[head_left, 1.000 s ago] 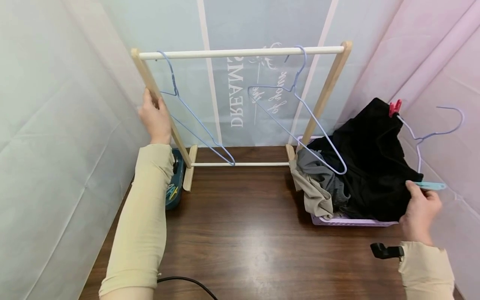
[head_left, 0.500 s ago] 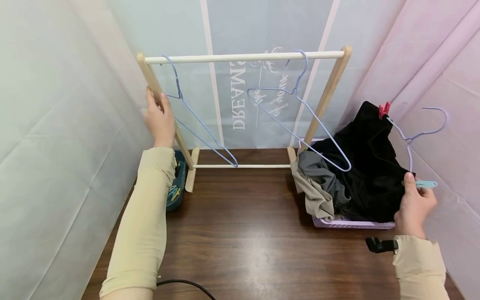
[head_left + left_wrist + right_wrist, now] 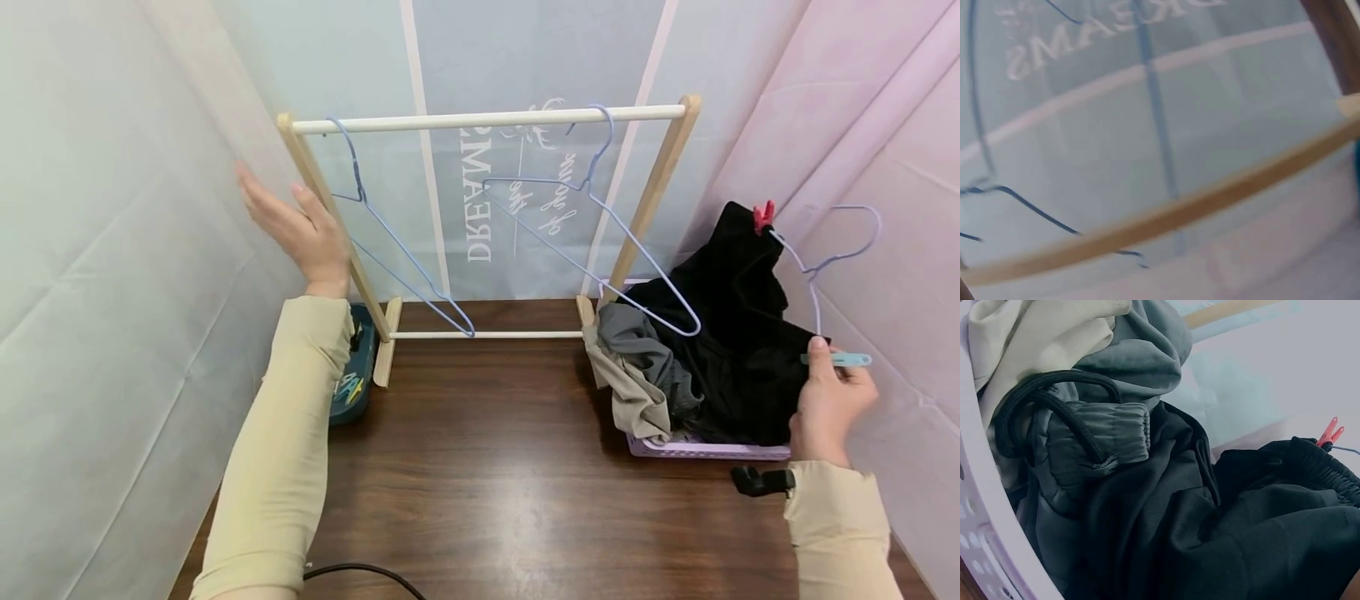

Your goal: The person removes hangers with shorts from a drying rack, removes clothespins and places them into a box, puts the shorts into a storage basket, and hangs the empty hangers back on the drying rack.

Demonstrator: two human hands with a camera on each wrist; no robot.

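Observation:
At the right, my right hand (image 3: 831,408) pinches the corner of the black pants (image 3: 738,333), thumb on top, by a light blue clothespin (image 3: 851,360). A blue wire hanger (image 3: 817,268) runs along their gathered waistband. A red clothespin (image 3: 763,217) grips the far corner; it also shows in the right wrist view (image 3: 1330,432). The pants lie partly over the lilac basket (image 3: 705,451). My left hand (image 3: 300,233), fingers straight and holding nothing, is beside the left post (image 3: 318,179) of the clothes rack. The left wrist view is blurred.
Two blue wire hangers (image 3: 408,257) hang from the rack's white rail (image 3: 480,122). Grey (image 3: 637,342) and beige clothes (image 3: 637,404) spill over the basket's left side. A dark teal tray (image 3: 352,408) with clothespins stands by the left foot. Curtains enclose the wooden floor.
My left hand has let go of the rack's left post and swung to the left, fingers spread straight. My right hand has shifted slightly left with the pants and hanger, its thumb now on top.

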